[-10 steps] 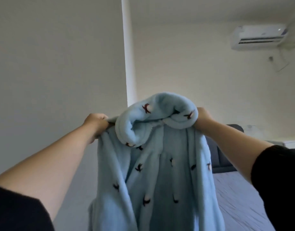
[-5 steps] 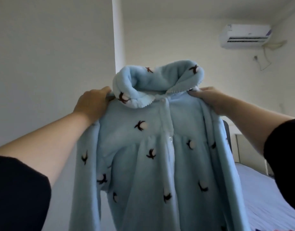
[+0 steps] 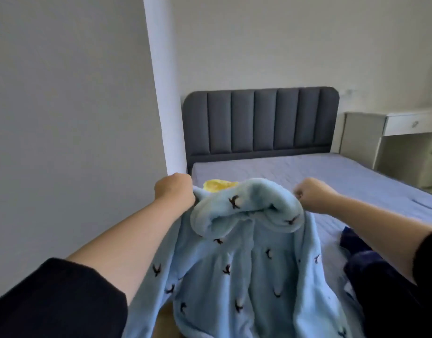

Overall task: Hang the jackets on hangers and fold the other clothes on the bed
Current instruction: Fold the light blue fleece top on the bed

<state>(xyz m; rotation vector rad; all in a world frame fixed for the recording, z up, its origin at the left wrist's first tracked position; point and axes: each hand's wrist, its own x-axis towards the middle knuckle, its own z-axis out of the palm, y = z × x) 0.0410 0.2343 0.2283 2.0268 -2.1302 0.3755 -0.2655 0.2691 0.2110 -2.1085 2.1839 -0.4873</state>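
The person stands at the foot end of the bed (image 3: 307, 172) and holds a light blue fleece jacket (image 3: 246, 272) up over this end of it. The jacket carries a pattern of small dark bird shapes. Its thick collar (image 3: 249, 211) is rolled over toward the person, and the body of the jacket hangs down from it and goes out of view at the bottom.

The left hand (image 3: 174, 191) is closed as a fist around the fabric at one shoulder of the jacket. The right hand (image 3: 313, 195) is also curled and pinches the fabric at the other shoulder, just beside the collar. Both forearms are bare and stretched forward, with black sleeves above them.

On the bed, which has a lilac sheet, a yellow garment (image 3: 218, 185) lies just behind the collar, and the jacket mostly hides it. Some dark blue clothes (image 3: 353, 241) lie on the right side of the bed, near the person's right arm. At the far end of the bed stands a grey padded headboard (image 3: 258, 120). A white desk (image 3: 410, 123) with a drawer stands to the right of the bed, and a white wall corner (image 3: 163, 93) rises at its left.
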